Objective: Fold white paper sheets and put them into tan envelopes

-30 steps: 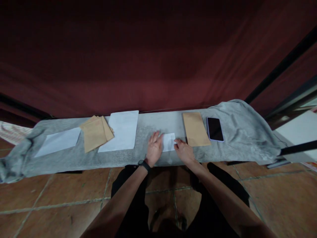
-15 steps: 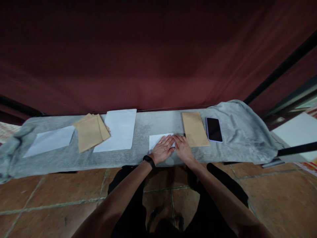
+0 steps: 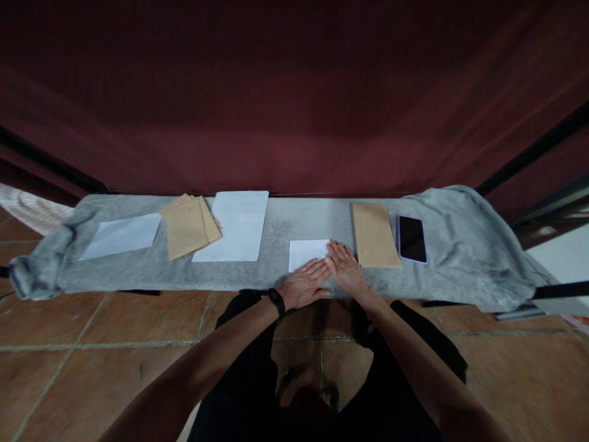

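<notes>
A small folded sheet of white paper (image 3: pixel 307 250) lies on the grey cloth in front of me. My left hand (image 3: pixel 304 285), with a dark band at its wrist, rests flat at the paper's near edge, fingers stretched toward the right. My right hand (image 3: pixel 346 270) lies flat over the paper's right end, its fingers extended and meeting the left fingertips. Both hands press down without gripping anything. Just right of my right hand is a brown envelope (image 3: pixel 376 236); the paper's near right corner is hidden under the hands.
A phone (image 3: pixel 412 239) lies right of the envelope. To the left are a stack of white sheets (image 3: pixel 242 227), several brown envelopes (image 3: pixel 186 227) overlapping it, and another white paper (image 3: pixel 122 236). The grey cloth (image 3: pixel 285 215) bunches at both ends; a dark red curtain (image 3: pixel 294 159) hangs behind.
My left hand has slid off the middle of the folded paper to its near edge, uncovering more of it. My right hand stays at the right end. The whole view has shifted slightly.
</notes>
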`<state>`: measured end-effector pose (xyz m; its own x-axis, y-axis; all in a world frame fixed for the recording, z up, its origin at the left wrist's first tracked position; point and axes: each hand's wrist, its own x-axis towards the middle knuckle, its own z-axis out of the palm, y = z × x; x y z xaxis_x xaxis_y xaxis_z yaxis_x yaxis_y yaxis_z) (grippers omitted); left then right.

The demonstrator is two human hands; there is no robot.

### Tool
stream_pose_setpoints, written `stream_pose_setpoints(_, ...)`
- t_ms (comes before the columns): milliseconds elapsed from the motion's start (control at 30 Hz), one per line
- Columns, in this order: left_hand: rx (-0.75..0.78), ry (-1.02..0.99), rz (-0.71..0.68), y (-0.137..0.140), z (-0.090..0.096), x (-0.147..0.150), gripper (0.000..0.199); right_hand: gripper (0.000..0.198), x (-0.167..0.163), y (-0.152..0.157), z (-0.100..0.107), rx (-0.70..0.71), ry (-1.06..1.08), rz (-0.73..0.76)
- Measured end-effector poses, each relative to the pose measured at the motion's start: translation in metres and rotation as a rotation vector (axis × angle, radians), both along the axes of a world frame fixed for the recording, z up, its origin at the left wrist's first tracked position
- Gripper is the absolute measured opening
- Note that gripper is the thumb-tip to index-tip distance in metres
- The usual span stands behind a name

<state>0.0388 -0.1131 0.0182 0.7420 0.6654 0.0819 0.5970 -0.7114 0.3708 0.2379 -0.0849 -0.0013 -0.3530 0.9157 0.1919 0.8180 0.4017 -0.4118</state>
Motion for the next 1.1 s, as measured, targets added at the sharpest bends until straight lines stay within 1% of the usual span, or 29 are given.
stream_pose_setpoints(167,0.01,0.025,0.038,-0.009,-0.003,0.001,0.073,0.055,0.0,-0.003,-0.001,0.024,-0.017,0.005)
stream_pose_setpoints(333,0.06,0.03,0.061,-0.016,-0.005,-0.001,0.082,0.056,-0.001,-0.004,0.0,0.041,-0.069,0.003)
stream_pose_setpoints(500,0.097,0.087,0.077,-0.022,-0.002,-0.009,0.086,0.057,-0.001,-0.005,-0.002,0.059,-0.088,0.009)
stream_pose_setpoints(667,0.092,0.123,0.102,-0.029,0.004,-0.012,0.088,0.058,-0.001,-0.006,-0.003,0.078,-0.089,0.001)
stream_pose_setpoints(733,0.092,0.113,0.129,-0.031,0.005,-0.01,0.085,0.058,-0.001,-0.006,-0.004,0.078,-0.087,0.0)
stream_pose_setpoints(900,0.115,0.042,0.243,-0.028,-0.001,0.007,0.065,0.058,-0.002,-0.005,-0.006,0.082,-0.089,-0.014)
stream_pose_setpoints(1000,0.127,-0.007,0.323,-0.017,-0.008,0.019,0.062,0.056,-0.002,-0.006,-0.005,0.084,-0.099,-0.01)
stream_pose_setpoints(1100,0.121,-0.053,0.394,-0.002,-0.015,0.024,0.062,0.056,-0.003,-0.006,-0.003,0.075,-0.094,-0.016)
